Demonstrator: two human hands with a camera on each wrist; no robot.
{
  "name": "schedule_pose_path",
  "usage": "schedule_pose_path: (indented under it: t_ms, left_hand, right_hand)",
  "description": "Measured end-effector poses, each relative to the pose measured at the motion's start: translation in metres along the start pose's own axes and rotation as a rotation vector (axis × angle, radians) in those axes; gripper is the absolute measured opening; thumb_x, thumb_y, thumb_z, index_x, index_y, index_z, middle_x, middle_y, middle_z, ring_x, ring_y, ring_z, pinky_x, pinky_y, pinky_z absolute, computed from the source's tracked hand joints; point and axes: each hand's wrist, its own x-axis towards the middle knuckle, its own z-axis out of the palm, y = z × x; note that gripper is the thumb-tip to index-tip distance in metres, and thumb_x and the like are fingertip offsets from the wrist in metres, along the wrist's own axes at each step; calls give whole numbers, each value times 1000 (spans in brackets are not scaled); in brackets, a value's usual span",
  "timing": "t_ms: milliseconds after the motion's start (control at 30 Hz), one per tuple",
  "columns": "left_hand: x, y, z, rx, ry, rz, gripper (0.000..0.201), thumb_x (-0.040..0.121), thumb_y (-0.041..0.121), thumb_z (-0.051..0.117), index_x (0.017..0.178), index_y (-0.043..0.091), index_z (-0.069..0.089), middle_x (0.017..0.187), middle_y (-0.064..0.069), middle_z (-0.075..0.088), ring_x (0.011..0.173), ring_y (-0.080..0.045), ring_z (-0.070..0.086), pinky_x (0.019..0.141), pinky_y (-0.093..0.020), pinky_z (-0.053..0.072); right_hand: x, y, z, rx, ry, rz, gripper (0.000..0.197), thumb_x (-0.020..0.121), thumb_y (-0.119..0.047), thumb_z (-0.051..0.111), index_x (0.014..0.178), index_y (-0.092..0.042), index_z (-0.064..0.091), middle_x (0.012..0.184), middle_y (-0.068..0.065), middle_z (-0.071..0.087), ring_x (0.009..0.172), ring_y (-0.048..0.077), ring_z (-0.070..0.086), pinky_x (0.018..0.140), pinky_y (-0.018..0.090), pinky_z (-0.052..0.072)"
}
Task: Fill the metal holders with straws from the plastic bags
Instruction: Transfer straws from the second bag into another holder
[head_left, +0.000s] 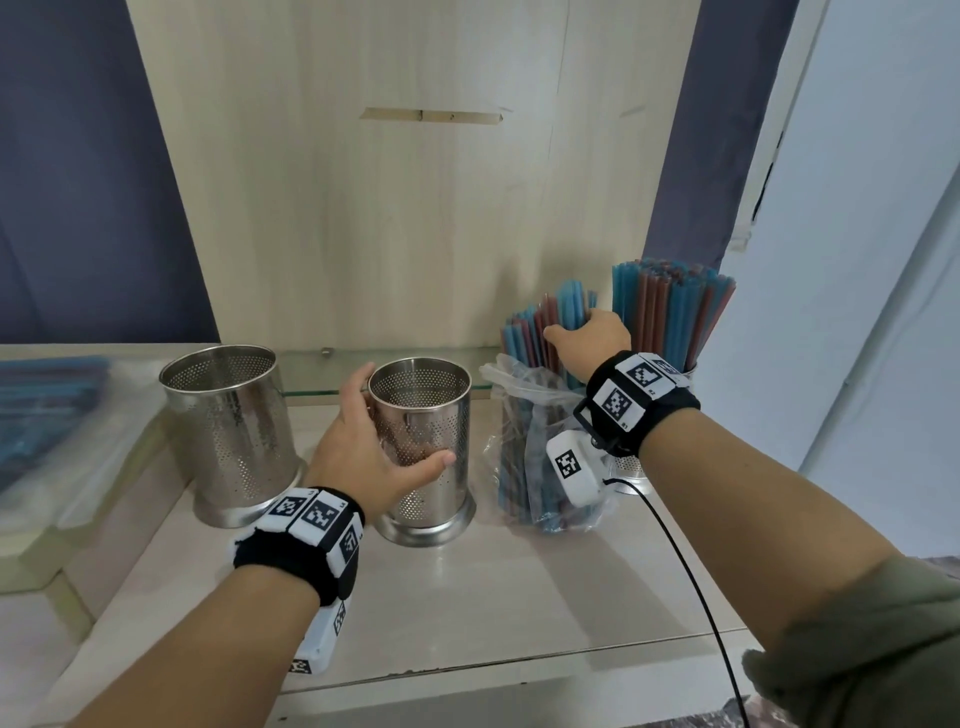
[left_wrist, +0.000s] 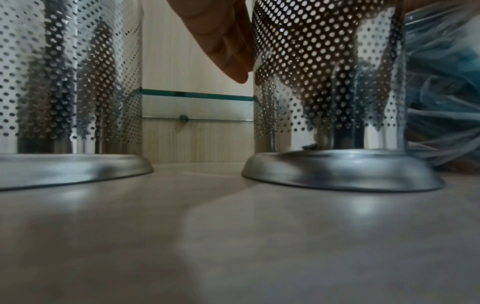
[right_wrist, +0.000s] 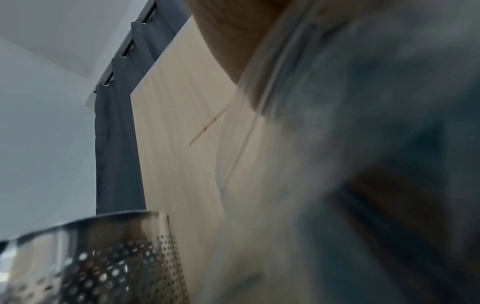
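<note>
The fingers of the right hand (head_left: 589, 340) were hidden behind the straws (head_left: 540, 332) in the plastic bag (head_left: 524, 467), so their grip could not be told. The right wrist view was almost all blur. At the table's left edge, a blurred flat pack (head_left: 52, 410) was cut off by the frame. The right arm covered most of the filled holder (head_left: 636, 473) at the table's right edge.
</note>
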Motion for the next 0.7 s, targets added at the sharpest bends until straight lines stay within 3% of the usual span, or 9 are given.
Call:
schedule_pose_path:
  t_ms: [67, 167, 233, 367, 467, 600, 700]
  left_hand:
    - [0, 0, -1, -7, 0, 4, 124, 54, 53, 89, 148, 24, 14, 134, -6, 58, 118, -23, 58, 101, -34, 45]
    - [0, 0, -1, -6, -8, 2, 123, 54, 53, 89, 148, 24, 13, 134, -6, 58, 118, -23, 58, 99, -32, 43]
    - [0, 1, -1, 0, -11, 4, 123, 55, 52, 89, 148, 23, 13, 135, -7, 57, 119, -24, 58, 98, -31, 43]
    - [-1, 3, -1, 1, -3, 7, 122, 55, 51, 89, 148, 22, 15, 135, -7, 57, 119, -23, 58, 97, -30, 42]
    - [-1, 2, 0, -14, 1, 12, 122, 55, 50, 90, 148, 21, 16, 135, -7, 57, 119, -23, 58, 96, -28, 41]
    - [-1, 2, 0, -26, 3, 16, 123, 54, 50, 90, 148, 20, 16, 134, -6, 57, 120, -23, 57, 98, -30, 42]
    - [-1, 1, 0, -29, -3, 15, 123, 54, 52, 89, 148, 21, 16, 135, -5, 57, 120, -22, 57, 99, -30, 43]
  right_hand:
    - [0, -3, -3, 8, 8, 5, 21, 92, -25, 63, 79, -11, 54, 70, 0, 52, 76, 24, 56, 56, 27, 42]
    - [-1, -10, -7, 34, 32, -11, 26, 92, -24, 63, 104, -1, 63, 86, 8, 60, 80, 25, 59, 67, 31, 48]
    - [-2, -14, -11, 59, 55, -25, 29, 93, -23, 63, 111, 0, 64, 89, 8, 62, 83, 26, 62, 68, 30, 47]
    - [0, -24, -19, 63, 55, -60, 26, 95, -24, 61, 107, -1, 62, 75, 2, 57, 77, 24, 59, 50, 23, 39]
    - [0, -31, -21, -2, 25, -81, 23, 95, -28, 60, 96, -6, 55, 70, 0, 52, 77, 25, 56, 48, 23, 35]
    - [2, -41, -28, -20, 70, -100, 26, 93, -21, 58, 111, -2, 58, 92, 8, 61, 84, 25, 59, 66, 28, 45]
    - [7, -51, -41, 109, 121, -122, 28, 90, -20, 60, 112, -3, 58, 100, 14, 69, 89, 30, 68, 83, 43, 57]
